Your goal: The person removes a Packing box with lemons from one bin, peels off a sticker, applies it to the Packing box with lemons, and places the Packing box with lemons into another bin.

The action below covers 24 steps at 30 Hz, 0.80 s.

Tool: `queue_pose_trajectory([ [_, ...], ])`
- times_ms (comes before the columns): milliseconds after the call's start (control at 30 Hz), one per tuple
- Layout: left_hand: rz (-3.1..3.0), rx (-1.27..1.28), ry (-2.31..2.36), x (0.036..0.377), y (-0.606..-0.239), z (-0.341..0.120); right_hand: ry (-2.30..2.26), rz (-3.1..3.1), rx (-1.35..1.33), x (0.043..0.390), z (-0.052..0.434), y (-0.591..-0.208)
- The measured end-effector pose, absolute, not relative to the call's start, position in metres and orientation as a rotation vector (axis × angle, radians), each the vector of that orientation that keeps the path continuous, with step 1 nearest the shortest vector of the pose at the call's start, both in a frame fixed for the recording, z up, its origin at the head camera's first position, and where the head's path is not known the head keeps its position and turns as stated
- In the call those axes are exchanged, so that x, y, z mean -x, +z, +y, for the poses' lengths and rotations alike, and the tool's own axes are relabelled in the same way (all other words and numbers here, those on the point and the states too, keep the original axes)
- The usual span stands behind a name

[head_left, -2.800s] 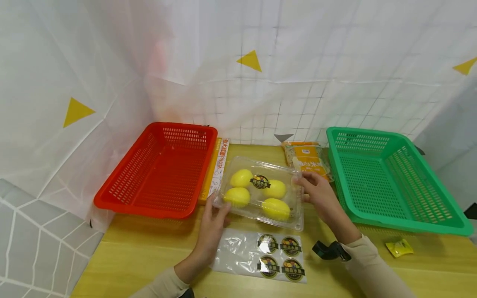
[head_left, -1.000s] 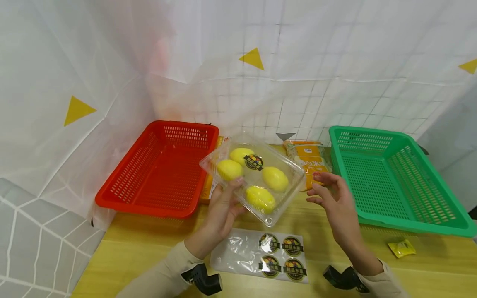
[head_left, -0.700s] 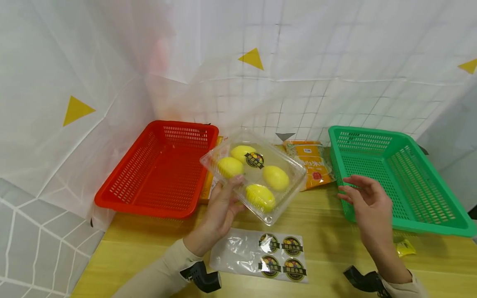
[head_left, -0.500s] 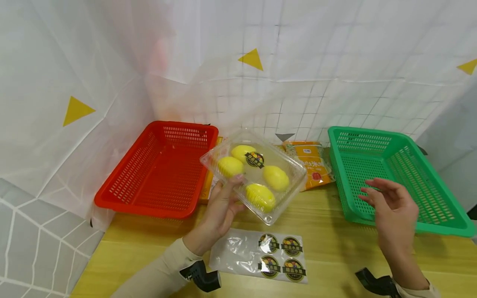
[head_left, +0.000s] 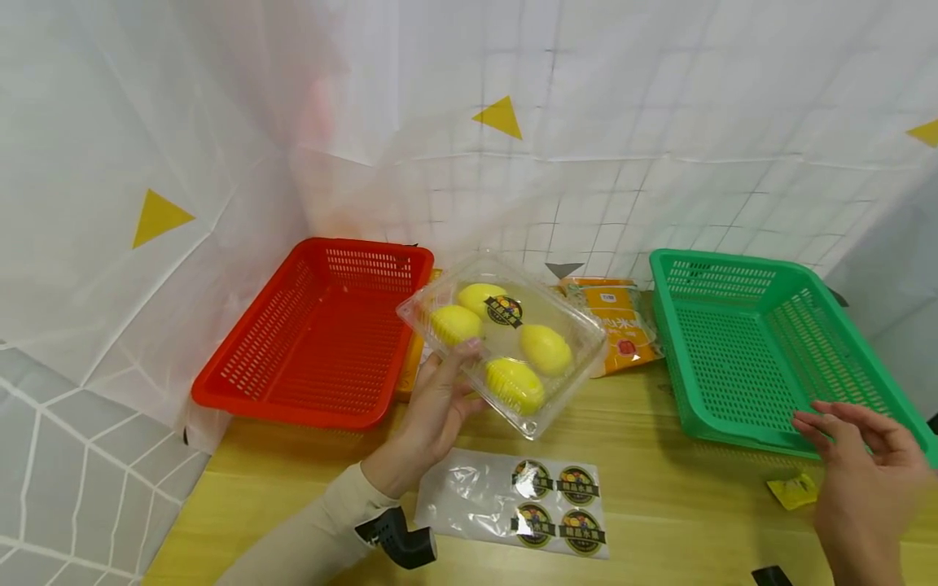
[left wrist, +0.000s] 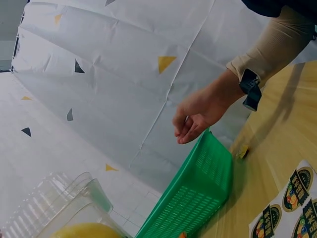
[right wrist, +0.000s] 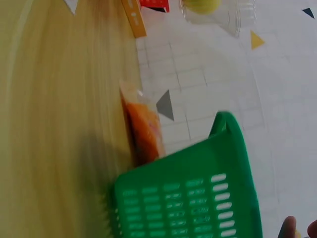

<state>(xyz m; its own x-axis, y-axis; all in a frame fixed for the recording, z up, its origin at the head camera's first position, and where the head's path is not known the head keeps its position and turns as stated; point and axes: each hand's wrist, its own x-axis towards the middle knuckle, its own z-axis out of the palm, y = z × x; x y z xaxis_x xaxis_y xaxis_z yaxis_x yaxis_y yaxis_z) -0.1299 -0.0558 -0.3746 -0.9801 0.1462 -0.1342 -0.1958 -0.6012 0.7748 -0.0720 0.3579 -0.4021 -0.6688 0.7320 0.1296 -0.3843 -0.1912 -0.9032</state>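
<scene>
Holding the clear clamshell box (head_left: 506,342) of yellow fruit aloft at frame centre, my left hand (head_left: 432,411) pinches its near edge; I should support underneath. My right hand (head_left: 865,468), fingers loosely spread, hovers lower right by the green basket (head_left: 777,407).

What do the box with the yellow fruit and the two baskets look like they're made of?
The fruit box, held by the left hand, looks like thin clear glossy plastic: see-through, ribbed, with highlights. The red basket and green basket seem stiff moulded plastic, with slotted walls and a smooth sheen.
</scene>
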Motion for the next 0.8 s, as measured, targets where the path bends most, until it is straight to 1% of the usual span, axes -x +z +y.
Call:
queue_pose_trajectory([
  [200,1.288,0.1,2.647,0.133,-0.373,-0.052,1.825,-1.24,0.637,0.06,0.37,-0.415],
  [400,1.303,0.065,2.625,0.137,-0.372,-0.049,1.71,-1.292,0.826,0.055,0.382,-0.43],
  [533,1.298,0.069,2.621,0.14,-0.371,-0.045,1.775,-1.25,0.875,0.056,0.403,-0.452],
  [733,1.297,0.045,2.603,0.145,-0.369,-0.037,1.904,-1.113,0.883,0.068,0.447,-0.501],
  [800,1.291,0.036,2.6,0.146,-0.367,-0.034,1.939,-1.071,0.885,0.071,0.452,-0.506],
])
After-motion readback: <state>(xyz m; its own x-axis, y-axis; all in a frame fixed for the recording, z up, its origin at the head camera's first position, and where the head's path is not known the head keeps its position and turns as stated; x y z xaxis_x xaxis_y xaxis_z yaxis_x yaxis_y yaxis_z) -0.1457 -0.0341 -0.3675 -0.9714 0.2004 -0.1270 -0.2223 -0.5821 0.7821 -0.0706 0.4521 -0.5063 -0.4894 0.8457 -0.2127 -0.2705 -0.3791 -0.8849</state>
